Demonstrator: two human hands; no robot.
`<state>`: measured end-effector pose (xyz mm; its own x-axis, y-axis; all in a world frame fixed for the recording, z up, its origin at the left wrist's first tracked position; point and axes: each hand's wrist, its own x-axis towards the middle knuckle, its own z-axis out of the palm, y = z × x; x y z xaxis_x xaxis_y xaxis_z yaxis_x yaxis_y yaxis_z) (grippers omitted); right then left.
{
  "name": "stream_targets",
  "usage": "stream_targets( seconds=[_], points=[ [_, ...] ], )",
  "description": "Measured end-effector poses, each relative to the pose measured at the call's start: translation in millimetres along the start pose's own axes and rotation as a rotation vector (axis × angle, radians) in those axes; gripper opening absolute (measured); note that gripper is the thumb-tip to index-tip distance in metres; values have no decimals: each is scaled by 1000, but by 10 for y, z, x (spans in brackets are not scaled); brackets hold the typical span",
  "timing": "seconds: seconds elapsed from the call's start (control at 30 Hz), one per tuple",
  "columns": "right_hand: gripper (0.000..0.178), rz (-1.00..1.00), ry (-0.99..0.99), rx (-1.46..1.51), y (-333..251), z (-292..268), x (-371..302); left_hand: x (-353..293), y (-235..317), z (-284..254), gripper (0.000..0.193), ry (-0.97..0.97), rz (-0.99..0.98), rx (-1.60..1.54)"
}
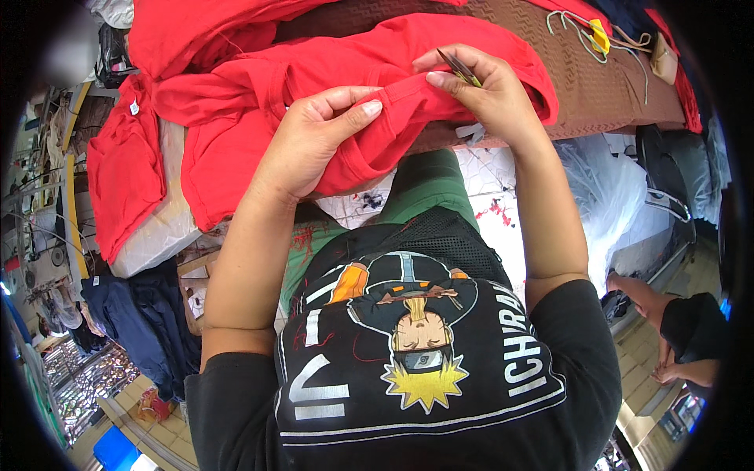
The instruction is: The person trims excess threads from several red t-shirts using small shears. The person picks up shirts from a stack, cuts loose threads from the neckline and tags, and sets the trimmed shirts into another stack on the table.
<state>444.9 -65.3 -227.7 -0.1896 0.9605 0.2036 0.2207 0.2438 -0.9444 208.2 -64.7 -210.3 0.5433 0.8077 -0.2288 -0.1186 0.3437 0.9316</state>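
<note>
A red garment (pixel 314 71) lies bunched across the brown-covered table, and part of it hangs over the near edge above my lap. My left hand (pixel 326 133) is closed on a fold of it, the thumb pressing a seam against the fingers. Farther right, my right hand (pixel 483 86) pinches the same stretch of cloth between thumb and forefinger. Small thread snips (pixel 459 67) also sit in my right hand, their pointed blades sticking out up and to the left past the fingers. The lower fingers of my left hand are partly hidden behind the cloth.
More red garments (pixel 129 157) lie at the left. The brown table cover (pixel 620 90) carries cords (pixel 581 35) and a yellow piece at the far right. Clear plastic (pixel 601 188) hangs right of my arm. Dark blue cloth (pixel 145 322) is lower left; another person (pixel 683 337) sits at right.
</note>
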Motion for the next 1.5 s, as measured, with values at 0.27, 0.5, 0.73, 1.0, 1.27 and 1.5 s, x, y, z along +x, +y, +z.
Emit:
stream_targets(
  seconds=[0.27, 0.5, 0.73, 1.0, 1.27, 1.5],
  points=[
    [20, -128, 46, -88, -89, 230, -83, 44, -23, 124, 21, 80, 280, 86],
    [21, 55, 33, -81, -139, 202, -86, 42, -29, 94, 16, 188, 285, 309],
    [25, -258, 59, -383, -115, 87, -70, 24, -20, 109, 17, 210, 290, 614],
    [24, -340, 16, -601, -533, 34, -192, 37, -59, 105, 20, 187, 338, 513],
    [23, -378, -47, -760, -638, 86, -201, 7, -27, 155, 20, 153, 317, 548],
    [27, -313, -17, -725, -659, -214, -318, -440, 912, -100, 24, -625, 604, 1040]
  ],
)
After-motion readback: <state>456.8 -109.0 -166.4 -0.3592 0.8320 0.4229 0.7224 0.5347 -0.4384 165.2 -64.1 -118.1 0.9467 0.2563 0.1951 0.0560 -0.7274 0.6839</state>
